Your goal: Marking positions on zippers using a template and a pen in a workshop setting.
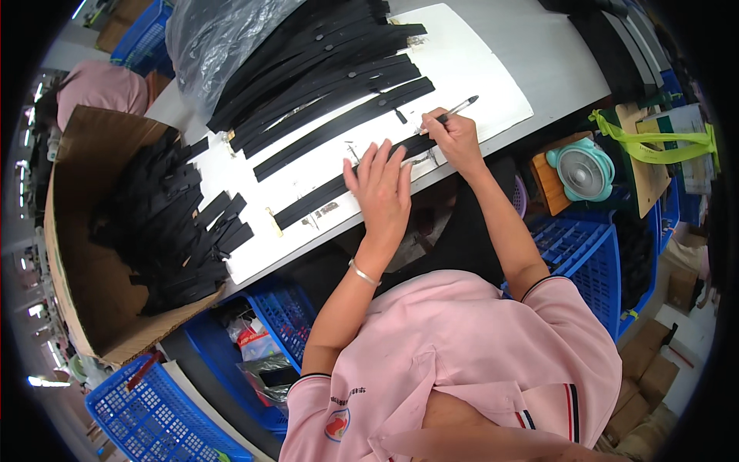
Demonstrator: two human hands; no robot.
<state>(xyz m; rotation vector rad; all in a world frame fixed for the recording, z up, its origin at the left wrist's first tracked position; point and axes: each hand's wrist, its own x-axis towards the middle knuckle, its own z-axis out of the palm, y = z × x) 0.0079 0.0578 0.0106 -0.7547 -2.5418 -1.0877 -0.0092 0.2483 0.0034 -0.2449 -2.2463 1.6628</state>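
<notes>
My left hand (382, 189) lies flat with its fingers stretched out, pressing on a narrow black fabric strip (312, 206) near the front edge of a white board (471, 65). Closed around a pen (463, 105), my right hand (456, 142) rests at the strip's right end; the fingers hide the tip. Beyond my hands, another black strip (339, 129) runs almost parallel. Farther back, several more strips (296, 65) lie overlapped in a stack, some with small round dark spots. Dark pen-like marks show on the board.
To the left, a cardboard box (81, 169) holds a heap of black strips (158, 223). Clear plastic sheeting (223, 50) lies at the back. On the right are a teal fan (583, 171) and a blue crate (577, 258). Another blue basket (158, 416) stands lower left.
</notes>
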